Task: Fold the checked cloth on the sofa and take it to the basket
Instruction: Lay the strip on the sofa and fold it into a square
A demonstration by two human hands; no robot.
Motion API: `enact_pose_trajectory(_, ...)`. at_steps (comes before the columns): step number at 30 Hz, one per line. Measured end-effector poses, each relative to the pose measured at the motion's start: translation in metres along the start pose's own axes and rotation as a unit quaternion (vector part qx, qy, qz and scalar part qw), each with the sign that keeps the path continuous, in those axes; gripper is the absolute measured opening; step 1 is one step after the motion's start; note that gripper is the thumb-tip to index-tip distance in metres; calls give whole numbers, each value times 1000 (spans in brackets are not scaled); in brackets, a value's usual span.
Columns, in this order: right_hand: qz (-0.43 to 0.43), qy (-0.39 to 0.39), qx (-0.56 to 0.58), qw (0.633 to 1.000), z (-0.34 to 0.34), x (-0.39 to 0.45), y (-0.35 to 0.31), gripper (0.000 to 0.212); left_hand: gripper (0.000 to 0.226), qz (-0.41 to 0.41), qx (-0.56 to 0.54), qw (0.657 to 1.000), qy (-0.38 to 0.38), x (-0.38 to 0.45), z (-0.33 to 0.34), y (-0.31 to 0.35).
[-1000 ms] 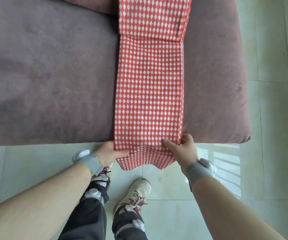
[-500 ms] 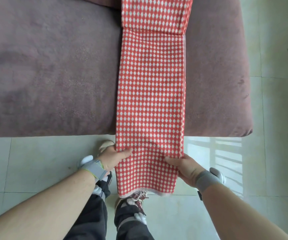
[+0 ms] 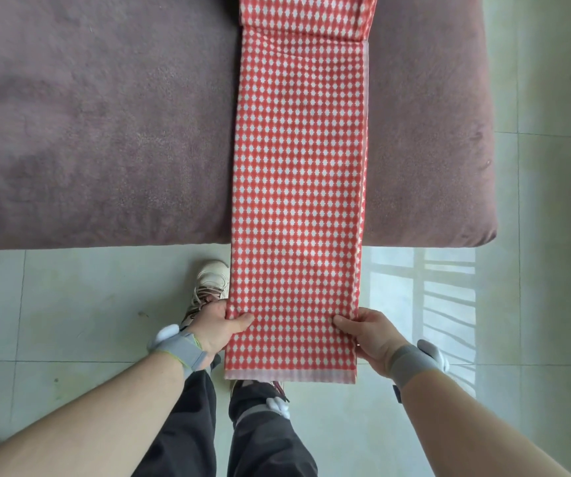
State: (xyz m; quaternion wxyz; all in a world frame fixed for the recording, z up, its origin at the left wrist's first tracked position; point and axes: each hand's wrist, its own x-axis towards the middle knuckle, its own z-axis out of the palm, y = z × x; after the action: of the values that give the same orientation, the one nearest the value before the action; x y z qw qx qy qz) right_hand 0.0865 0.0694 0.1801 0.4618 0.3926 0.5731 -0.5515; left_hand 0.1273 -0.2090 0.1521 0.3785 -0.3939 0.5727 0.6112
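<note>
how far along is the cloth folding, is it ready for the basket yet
Not yet. Done: the checked cloth is already folded into a long narrow strip. In hand: the left hand and right hand pinch its near end, held out past the sofa edge. Left: folding the strip shorter and carrying it; no basket shows.

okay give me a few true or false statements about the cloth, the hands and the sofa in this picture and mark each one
1. Both hands grip the checked cloth. True: the left hand and right hand each hold a side edge.
2. The cloth lies wholly on the sofa. False: its near end hangs out over the floor.
3. The cloth is a long narrow strip. True.
4. The basket stands beside the sofa. False: no basket is in view.
5. The right hand's grip is empty. False: it holds the cloth.
</note>
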Motion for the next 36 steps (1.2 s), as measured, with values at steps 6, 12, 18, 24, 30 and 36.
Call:
enact_pose_trajectory(6, -14, 51, -12, 999, 6, 8, 3, 21, 13, -2, 41, 999, 21, 11, 1, 2)
enact_pose_trajectory(12, -63, 86, -113, 988, 8, 25, -8, 14, 18, 51, 139, 989, 24, 27, 0, 22)
enact_pose_trajectory(18, -187, 194, -134, 954, 13, 40, -76, 21, 43, 186, 331, 898, 222, 31, -9, 112)
enact_pose_trajectory(24, -287, 320, -225, 875, 19, 31, -143, 40, 53, 256, 229, 901, 264, 36, -16, 174)
enact_pose_trajectory(30, -258, 344, -293, 854, 29, 42, -198, 47, 21, 206, 79, 964, 146, 75, -20, 226)
enact_pose_trajectory(36, -214, 312, -378, 845, 20, 51, -216, 34, 28, 125, 63, 986, 92, 90, -29, 237)
